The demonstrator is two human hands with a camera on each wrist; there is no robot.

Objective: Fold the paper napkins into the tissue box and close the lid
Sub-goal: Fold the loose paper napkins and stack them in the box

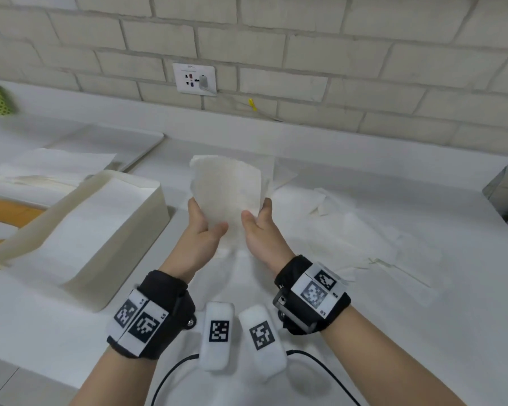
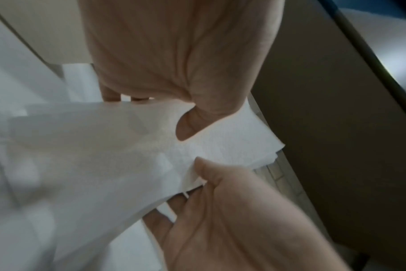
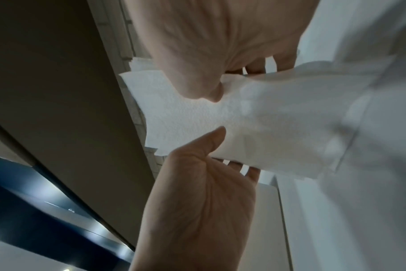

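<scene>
Holding one folded paper napkin (image 1: 228,189) upright above the tabletop (image 1: 423,317), the left hand (image 1: 201,232) pinches its left edge and the right hand (image 1: 258,227) its right edge, thumbs in front; the fingers behind are mostly hidden. Left of them, the open tissue box (image 1: 147,218) holds a white stack, its near corner blurred. Loose napkins (image 1: 349,230) lie unfolded at right.
</scene>
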